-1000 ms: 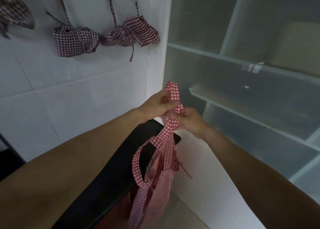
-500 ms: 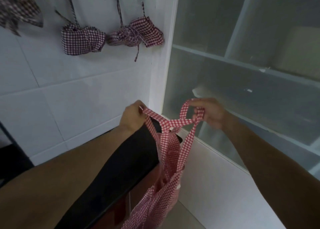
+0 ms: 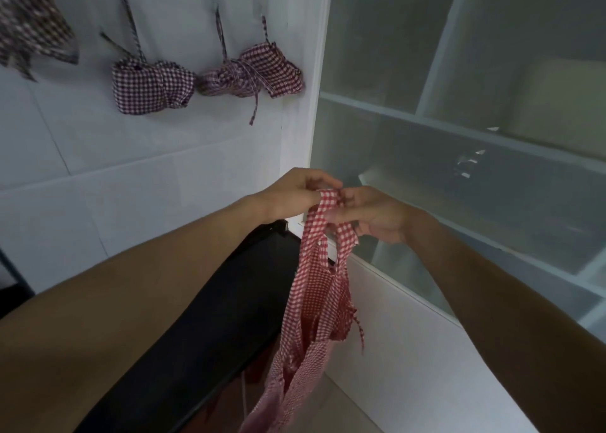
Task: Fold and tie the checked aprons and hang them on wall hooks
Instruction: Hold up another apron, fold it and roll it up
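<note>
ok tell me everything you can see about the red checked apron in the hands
The red checked apron is thin red-and-white gingham cloth, soft and creased. It hangs unfolded in a loose, bunched length from the hands down past the frame's bottom edge, in front of a black surface and a white cabinet panel. Its strap loop is gathered at the top, where the left hand and the right hand pinch it together. A thin tie dangles at its right side.

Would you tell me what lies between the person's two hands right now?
In the head view, only the red checked apron's strap lies between the left hand and right hand; both pinch it.
</note>
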Demonstrator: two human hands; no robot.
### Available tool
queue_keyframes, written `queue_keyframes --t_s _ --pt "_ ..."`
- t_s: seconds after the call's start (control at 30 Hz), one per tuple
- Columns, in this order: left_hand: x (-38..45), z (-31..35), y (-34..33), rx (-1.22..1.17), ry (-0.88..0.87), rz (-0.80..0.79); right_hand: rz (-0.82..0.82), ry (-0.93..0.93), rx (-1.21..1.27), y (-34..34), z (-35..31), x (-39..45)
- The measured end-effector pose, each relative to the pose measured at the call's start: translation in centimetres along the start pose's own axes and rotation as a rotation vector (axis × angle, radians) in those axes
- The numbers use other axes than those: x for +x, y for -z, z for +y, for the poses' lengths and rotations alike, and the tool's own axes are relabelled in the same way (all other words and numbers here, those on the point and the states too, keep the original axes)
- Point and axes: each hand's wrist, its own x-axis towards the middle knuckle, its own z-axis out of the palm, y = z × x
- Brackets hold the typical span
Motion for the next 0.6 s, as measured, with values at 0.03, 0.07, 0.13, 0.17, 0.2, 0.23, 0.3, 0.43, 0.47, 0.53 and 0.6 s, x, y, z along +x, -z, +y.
queue_keyframes --t_s 0.03,0.07,0.13,0.17,0.2,0.23,0.3,0.43,0.47,0.53,0.6 --pt "0.2 0.2 0.1 0.046 -0.014 0.009 -0.006 -0.019 -0.044 -0.1 -0.2 0.0" --pt "0.3 0.3 0.3 0.088 -0.027 -0.001 0.001 -0.033 -0.094 -0.3 -0.4 -0.1" --pt "0.3 0.6 0.8 0.157 -0.071 -0.059 0.065 -0.046 -0.223 -0.7 -0.8 -0.1" --pt "0.4 0.6 1.1 0.194 -0.095 -0.083 0.107 -0.051 -0.271 -0.9 -0.9 -0.1" --pt "0.5 0.6 1.3 0.227 -0.117 -0.093 0.142 -0.061 -0.294 -0.9 -0.9 0.0" --pt "0.6 0.4 1.5 0.257 -0.141 -0.085 0.162 -0.072 -0.298 -0.9 -0.9 0.0" --pt "0.8 0.0 1.6 0.306 -0.196 -0.014 0.129 -0.102 -0.283 -0.8 -1.0 0.0" --pt "0.6 0.6 1.1 0.288 -0.272 0.093 0.006 -0.123 -0.213 -1.9 -0.9 0.2" --pt "0.5 1.0 0.9 0.263 -0.285 0.099 0.034 -0.100 -0.199 -2.3 -0.8 0.3" --pt "0.3 1.7 1.1 0.223 -0.285 0.105 0.127 -0.072 -0.125 -2.7 -0.7 0.7" --pt "-0.1 1.6 1.8 0.227 -0.171 0.076 0.247 -0.069 -0.060 -2.5 -0.6 1.2"
